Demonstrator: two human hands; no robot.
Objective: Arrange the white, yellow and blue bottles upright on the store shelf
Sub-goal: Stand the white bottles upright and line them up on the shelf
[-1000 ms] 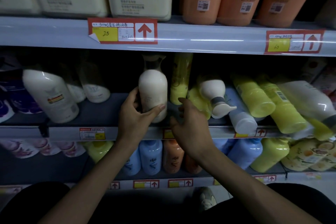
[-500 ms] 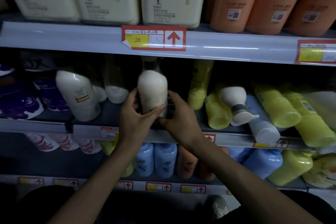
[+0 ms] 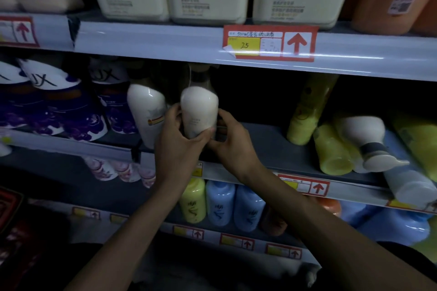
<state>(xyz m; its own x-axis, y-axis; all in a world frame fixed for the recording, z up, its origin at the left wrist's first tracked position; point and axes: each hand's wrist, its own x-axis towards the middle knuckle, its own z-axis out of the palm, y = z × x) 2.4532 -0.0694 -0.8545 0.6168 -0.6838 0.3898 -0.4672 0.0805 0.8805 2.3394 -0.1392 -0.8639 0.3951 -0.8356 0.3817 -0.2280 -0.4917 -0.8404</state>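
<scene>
Both left hand [image 3: 177, 146] and right hand [image 3: 235, 149] clamp upright white bottle [image 3: 199, 111] near shelf edge [image 3: 354, 192]; bare shelf [image 3: 262, 146] rightward.

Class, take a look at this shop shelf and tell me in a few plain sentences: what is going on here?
A person holds a white bottle upright on the middle shelf, left hand and right hand gripping its lower part. A second white bottle stands just left of it. Further right, a yellow bottle, a white pump bottle and a blue bottle lie tipped over, not yet set upright.
</scene>
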